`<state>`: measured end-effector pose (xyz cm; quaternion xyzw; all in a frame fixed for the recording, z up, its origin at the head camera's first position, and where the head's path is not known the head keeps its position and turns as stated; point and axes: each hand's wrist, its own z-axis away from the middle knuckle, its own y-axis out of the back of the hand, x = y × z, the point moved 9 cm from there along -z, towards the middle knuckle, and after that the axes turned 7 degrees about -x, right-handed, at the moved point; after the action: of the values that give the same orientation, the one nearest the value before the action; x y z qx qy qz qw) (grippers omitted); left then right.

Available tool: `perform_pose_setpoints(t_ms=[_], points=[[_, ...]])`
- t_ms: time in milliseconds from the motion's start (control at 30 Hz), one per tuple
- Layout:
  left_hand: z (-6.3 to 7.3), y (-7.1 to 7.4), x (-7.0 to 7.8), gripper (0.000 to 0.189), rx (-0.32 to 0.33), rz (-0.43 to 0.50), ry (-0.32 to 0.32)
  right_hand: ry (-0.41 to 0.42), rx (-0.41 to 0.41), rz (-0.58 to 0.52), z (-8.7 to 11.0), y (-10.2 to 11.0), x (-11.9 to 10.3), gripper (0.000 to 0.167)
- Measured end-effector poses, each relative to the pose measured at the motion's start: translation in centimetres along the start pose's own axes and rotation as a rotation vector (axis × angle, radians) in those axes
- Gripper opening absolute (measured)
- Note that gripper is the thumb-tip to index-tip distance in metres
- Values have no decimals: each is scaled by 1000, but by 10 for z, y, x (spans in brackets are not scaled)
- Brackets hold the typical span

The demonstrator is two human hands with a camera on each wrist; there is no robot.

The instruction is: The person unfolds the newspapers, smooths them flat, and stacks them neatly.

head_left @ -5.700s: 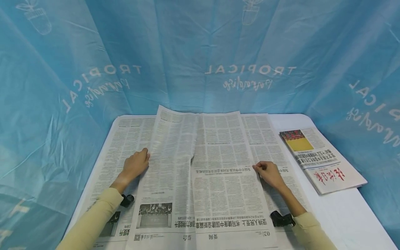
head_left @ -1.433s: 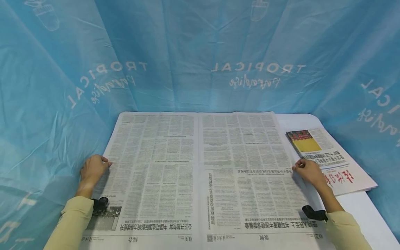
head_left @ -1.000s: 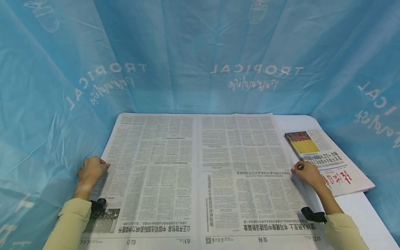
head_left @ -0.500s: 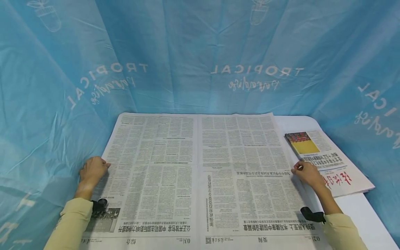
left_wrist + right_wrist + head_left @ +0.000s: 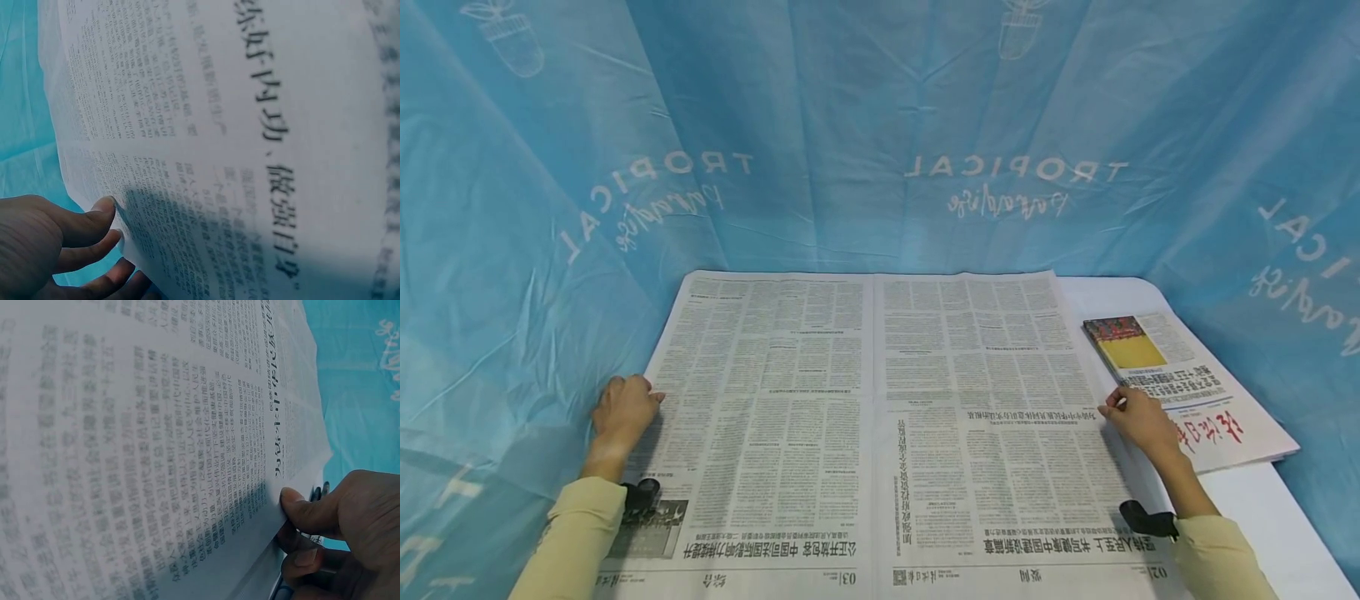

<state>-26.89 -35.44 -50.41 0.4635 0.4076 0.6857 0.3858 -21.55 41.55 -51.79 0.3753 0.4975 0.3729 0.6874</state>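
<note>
A newspaper [image 5: 775,417] lies spread wide over the table, its print upside down in the head view and a centre fold running away from me. My left hand [image 5: 627,407] pinches its left edge; in the left wrist view the thumb [image 5: 100,215] meets that edge with the index fingertip just behind it. At the opposite side my right hand [image 5: 1138,421] pinches the right edge. The right wrist view has the thumb [image 5: 297,503] over the page and curled fingers under the margin.
A folded newspaper stack [image 5: 1195,417] with a red title and a yellow picture lies on the white table [image 5: 1270,517] at the right, partly behind my right hand. A blue printed curtain [image 5: 880,125] surrounds the table at the back and sides. Each wrist carries a black camera.
Several seconds ago the hands held a narrower, buckled sheet by its sides over the spread; they have since moved apart and the pages lie wide open. Over the last second, hardly any movement.
</note>
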Motion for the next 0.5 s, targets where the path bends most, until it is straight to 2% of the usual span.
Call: perform_pose_setpoints(t_ms=[500], points=[[0, -1, -1, 32, 25, -10, 5, -27, -29, 13, 2, -2, 4, 22]])
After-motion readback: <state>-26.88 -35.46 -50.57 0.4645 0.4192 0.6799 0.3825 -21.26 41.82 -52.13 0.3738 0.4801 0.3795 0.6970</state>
